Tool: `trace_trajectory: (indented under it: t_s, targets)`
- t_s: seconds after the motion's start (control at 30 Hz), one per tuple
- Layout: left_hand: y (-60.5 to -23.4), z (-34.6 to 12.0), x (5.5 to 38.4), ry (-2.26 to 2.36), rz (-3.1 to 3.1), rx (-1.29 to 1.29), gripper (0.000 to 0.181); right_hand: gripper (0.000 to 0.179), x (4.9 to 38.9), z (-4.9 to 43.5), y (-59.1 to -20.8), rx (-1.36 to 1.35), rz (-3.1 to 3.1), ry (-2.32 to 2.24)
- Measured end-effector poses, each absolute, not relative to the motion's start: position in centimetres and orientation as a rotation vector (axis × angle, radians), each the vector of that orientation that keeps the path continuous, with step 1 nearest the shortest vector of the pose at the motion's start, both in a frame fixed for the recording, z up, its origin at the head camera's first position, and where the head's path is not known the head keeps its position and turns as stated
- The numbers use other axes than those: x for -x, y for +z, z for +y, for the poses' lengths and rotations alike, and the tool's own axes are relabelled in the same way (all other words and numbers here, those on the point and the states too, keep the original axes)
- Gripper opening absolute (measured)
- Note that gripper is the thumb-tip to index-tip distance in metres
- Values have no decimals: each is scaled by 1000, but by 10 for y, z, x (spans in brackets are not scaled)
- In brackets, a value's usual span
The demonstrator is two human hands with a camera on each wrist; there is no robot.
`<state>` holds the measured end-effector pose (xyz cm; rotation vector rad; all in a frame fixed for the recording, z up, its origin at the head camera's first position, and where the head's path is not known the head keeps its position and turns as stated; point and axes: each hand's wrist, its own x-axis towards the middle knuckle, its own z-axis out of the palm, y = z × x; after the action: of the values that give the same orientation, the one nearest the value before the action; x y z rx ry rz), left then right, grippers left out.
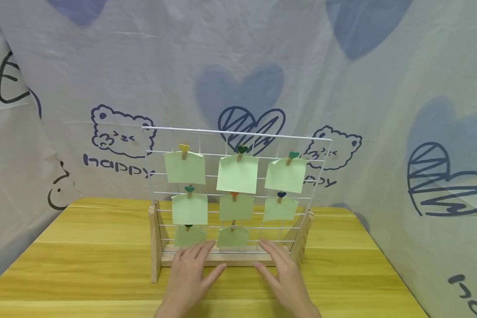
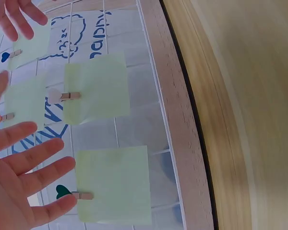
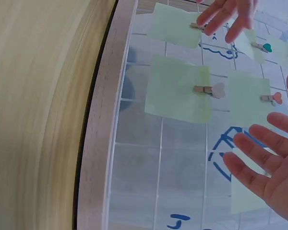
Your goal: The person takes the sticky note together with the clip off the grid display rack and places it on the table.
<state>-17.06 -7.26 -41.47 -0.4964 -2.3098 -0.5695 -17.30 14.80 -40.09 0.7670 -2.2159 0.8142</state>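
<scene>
A white wire grid [image 1: 238, 134] stands upright in a wooden stand [image 1: 258, 261], with several pale green notes clipped to it in rows. My left hand [image 1: 187, 274] is held before the lower left of the grid, fingers spread, near a bottom-row note [image 2: 115, 184] on a dark green heart clothespin [image 2: 82, 195]. To the right of the bottom middle note [image 1: 232, 237], my right hand [image 1: 285, 274] also has its fingers extended. That note hangs from a clothespin with a pale heart [image 3: 217, 90]. Both hands hold nothing; whether fingertips touch the grid I cannot tell.
The stand rests on a yellow wood-grain table [image 1: 350, 265]. Behind it hangs a pale cloth [image 1: 155, 66] printed with blue hearts, bear faces and lettering. Higher notes [image 1: 237, 174] hang from clothespins with coloured hearts, including a yellow one [image 1: 184, 149].
</scene>
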Motion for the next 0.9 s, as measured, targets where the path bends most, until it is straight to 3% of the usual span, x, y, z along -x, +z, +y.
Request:
trace_trajectory:
  t_s: [0.43, 0.9]
  targets:
    - [-419, -71, 180, -812, -2237, 481, 32, 33, 198, 135, -408, -911, -1992, 1044]
    - [-422, -66, 190, -1050, -2256, 410, 28, 32, 212, 124, -407, -902, -1992, 1168]
